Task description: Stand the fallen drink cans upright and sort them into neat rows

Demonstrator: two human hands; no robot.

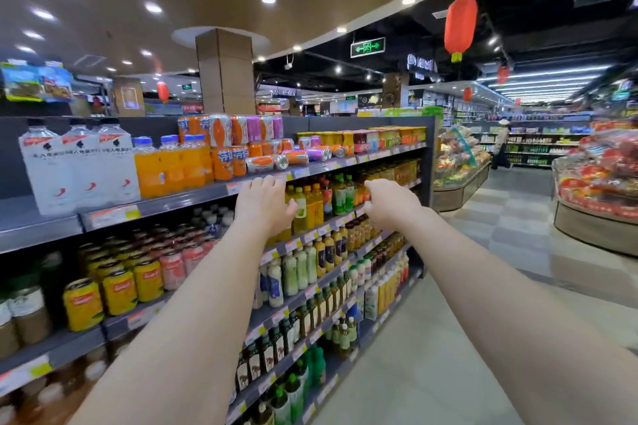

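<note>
Through the head cam I saw both arms stretched toward the top shelf (193, 198) of a drinks aisle. The L hand (264, 207) was up at the shelf's front edge w/ fingers straight and spread a little, thumb out to the side, holding nothing; couldn't tell if the fingertips touched the price strip or stopped just short. The R hand (390, 205) hung further right, in front of the juice bottles (312, 207) on the 2nd shelf, fingers loosely bent, nothing in it. The fallen cans (293, 158) lay on their sides along the front of the top shelf, just above the L hand: orange ones nearest, then a purple can (319, 152) further right, ends facing out. Behind and left of them were the upright cans (221, 134), stacked two high, orange mostly w/ some purple at the back. Left of that stack stood orange soda bottles (169, 169) w/ blue caps, then big water jugs (79, 166) at the far left. Yellow cans (115, 290) sat on a lower shelf near the L forearm. A red lantern (461, 24) hung from the ceiling over the aisle, a green exit sign (367, 46) beside it.
</note>
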